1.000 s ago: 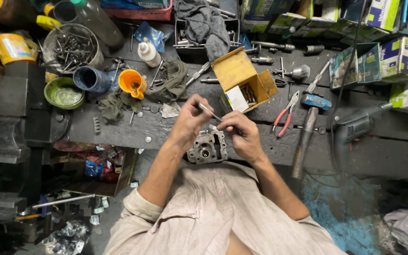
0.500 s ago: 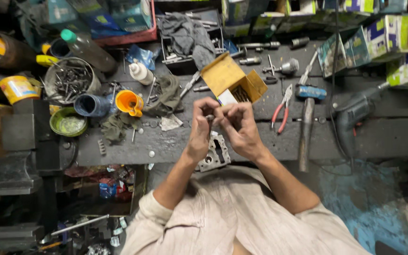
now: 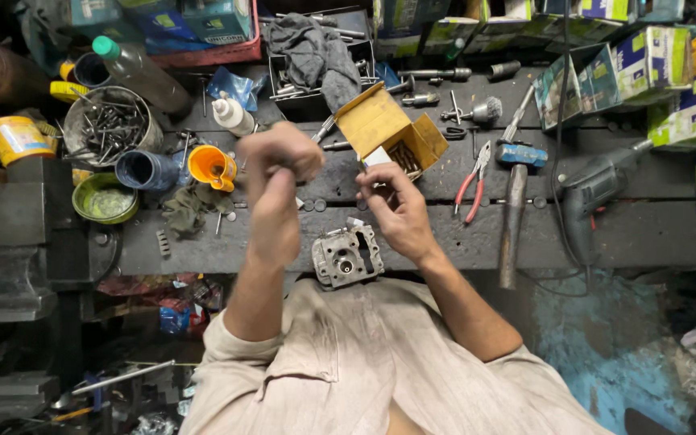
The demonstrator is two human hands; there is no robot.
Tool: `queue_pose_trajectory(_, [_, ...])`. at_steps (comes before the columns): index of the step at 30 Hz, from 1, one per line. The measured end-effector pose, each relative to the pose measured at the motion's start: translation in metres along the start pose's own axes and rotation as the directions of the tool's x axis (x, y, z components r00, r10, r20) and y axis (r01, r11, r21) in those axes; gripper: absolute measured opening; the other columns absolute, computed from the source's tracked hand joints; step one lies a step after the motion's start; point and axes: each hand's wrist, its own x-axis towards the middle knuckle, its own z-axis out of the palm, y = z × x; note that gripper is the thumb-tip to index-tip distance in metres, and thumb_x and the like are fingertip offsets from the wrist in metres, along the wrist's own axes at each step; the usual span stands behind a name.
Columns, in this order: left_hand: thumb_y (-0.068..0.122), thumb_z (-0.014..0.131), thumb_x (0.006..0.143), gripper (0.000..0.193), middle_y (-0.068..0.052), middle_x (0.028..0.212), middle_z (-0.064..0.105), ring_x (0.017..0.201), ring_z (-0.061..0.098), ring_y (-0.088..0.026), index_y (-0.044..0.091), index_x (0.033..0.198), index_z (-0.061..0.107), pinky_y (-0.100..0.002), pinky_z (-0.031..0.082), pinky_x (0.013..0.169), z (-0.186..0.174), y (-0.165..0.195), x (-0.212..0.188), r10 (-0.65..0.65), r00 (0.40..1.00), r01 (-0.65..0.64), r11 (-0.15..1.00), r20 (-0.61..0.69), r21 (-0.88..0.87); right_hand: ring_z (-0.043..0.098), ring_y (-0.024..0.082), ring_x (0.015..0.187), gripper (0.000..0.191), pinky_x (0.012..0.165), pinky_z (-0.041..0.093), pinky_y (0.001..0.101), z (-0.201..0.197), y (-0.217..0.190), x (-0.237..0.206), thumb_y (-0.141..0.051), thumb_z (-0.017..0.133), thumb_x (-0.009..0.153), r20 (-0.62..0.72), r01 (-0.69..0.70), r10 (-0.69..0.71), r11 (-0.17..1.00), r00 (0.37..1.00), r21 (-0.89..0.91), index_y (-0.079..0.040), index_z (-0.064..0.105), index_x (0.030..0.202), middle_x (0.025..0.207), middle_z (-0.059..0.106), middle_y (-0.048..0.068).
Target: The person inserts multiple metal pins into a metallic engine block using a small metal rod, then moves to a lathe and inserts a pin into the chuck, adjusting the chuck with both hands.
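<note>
Engine part [image 3: 347,256] sits on the bench edge, right by your belly, and no hand touches it now. Your right hand [image 3: 396,211] pinches something tiny in its fingertips; I cannot tell what. Your left hand [image 3: 274,173] is blurry, fingers curled shut, and it has moved up and away. Just past them sits a yellow box [image 3: 388,133], then red pliers [image 3: 471,192] and a hammer [image 3: 513,209].

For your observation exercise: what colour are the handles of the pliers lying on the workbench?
Red handles, on the metal pliers, seen in the head view.
</note>
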Motion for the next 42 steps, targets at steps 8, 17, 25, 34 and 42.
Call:
queue_pose_trajectory(8, [-0.006, 0.059, 0.094, 0.033, -0.004, 0.1, 0.073, 0.092, 0.071, -0.008, 0.005, 0.125, 0.061, -0.026, 0.057, 0.081, -0.012, -0.045, -0.019, -0.403, 0.912, 0.399, 0.828, -0.077, 0.394, 0.065, 0.013, 0.079, 0.042, 0.073, 0.053, 0.026, -0.026, -0.005, -0.009, -0.041, 0.055, 0.107, 0.01, 0.113, -0.114, 0.992, 0.993, 0.05, -0.001, 0.064, 0.096, 0.086, 0.064, 0.006])
queue_pose_trajectory(17, [-0.015, 0.064, 0.087, 0.031, -0.007, 0.1, 0.07, 0.091, 0.068, -0.018, 0.006, 0.108, 0.073, -0.029, 0.054, 0.081, -0.017, -0.052, -0.031, -0.194, 0.979, 0.195, 0.82, -0.058, 0.538, 0.056, 0.009, 0.075, 0.037, 0.07, 0.047, 0.0243, -0.024, -0.004, -0.006, -0.034, 0.054, 0.111, 0.017, 0.064, -0.063, 0.995, 0.998, -0.07, -0.002, 0.06, 0.092, 0.084, 0.06, 0.002])
queue_pose_trajectory(25, [-0.012, 0.073, 0.075, 0.037, -0.005, 0.096, 0.073, 0.096, 0.066, -0.022, 0.01, 0.104, 0.079, -0.033, 0.055, 0.084, -0.026, -0.047, -0.025, -0.09, 0.994, 0.028, 0.723, 0.055, 0.691, 0.052, 0.009, 0.073, 0.032, 0.068, 0.044, 0.0238, -0.037, -0.001, -0.006, -0.027, 0.053, 0.112, 0.047, -0.049, 0.052, 0.997, 0.998, -0.052, -0.002, 0.058, 0.093, 0.082, 0.058, 0.002])
queue_pose_trajectory(34, [0.006, 0.084, 0.079, 0.02, -0.007, 0.094, 0.079, 0.09, 0.074, -0.02, 0.009, 0.098, 0.081, -0.031, 0.055, 0.084, -0.028, -0.059, -0.032, -0.229, 0.973, 0.175, 0.78, 0.013, 0.601, 0.05, 0.011, 0.072, 0.035, 0.073, 0.05, 0.0285, -0.033, 0.001, -0.009, -0.036, 0.044, 0.113, 0.006, -0.098, 0.099, 0.973, 0.995, 0.209, -0.004, 0.05, 0.101, 0.084, 0.05, 0.003])
queue_pose_trajectory(42, [0.01, 0.082, 0.084, 0.018, -0.007, 0.094, 0.079, 0.086, 0.074, -0.014, 0.004, 0.101, 0.079, -0.028, 0.057, 0.081, -0.005, -0.076, -0.05, -0.334, 0.941, 0.284, 0.867, 0.055, 0.41, 0.039, 0.008, 0.06, 0.035, 0.056, 0.04, 0.0265, 0.005, 0.018, -0.036, -0.034, 0.04, 0.117, -0.166, -0.149, 0.203, 0.946, 0.965, 0.288, -0.003, 0.05, 0.104, 0.072, 0.042, 0.001])
